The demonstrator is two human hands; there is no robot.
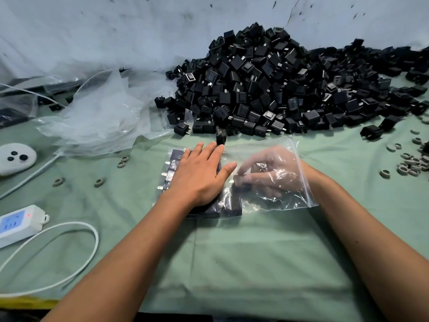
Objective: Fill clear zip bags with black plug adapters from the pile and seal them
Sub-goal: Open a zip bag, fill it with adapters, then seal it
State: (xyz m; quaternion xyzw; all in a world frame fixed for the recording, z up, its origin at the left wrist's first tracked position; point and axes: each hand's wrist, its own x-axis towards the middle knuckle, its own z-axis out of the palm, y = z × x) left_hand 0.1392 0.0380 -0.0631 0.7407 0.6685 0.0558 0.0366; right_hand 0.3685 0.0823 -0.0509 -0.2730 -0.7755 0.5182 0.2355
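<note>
Reaching inside the clear plastic zip bag (pixel 287 194), right hand (pixel 271 175) pinches a black cuboid plug adapter (pixel 241 182), prongs leftward, beside packed rows; left hand (pixel 199 175), fingers straight, presses those.

a green cloth (pixel 232 263) covers the table, backed by a scuffed pale wall (pixel 92 31).

At nine o'clock we see a white power strip (pixel 19 223) with a red light, its cord (pixel 76 231) looping toward seven. Above it sits a white oval device (pixel 16 158) with three dark dots. Grey rings (pixel 409 165) cluster at three o'clock; a few more (pixel 99 182) lie scattered left of centre. Green cloth (pixel 243 263) covers the counter.
</note>
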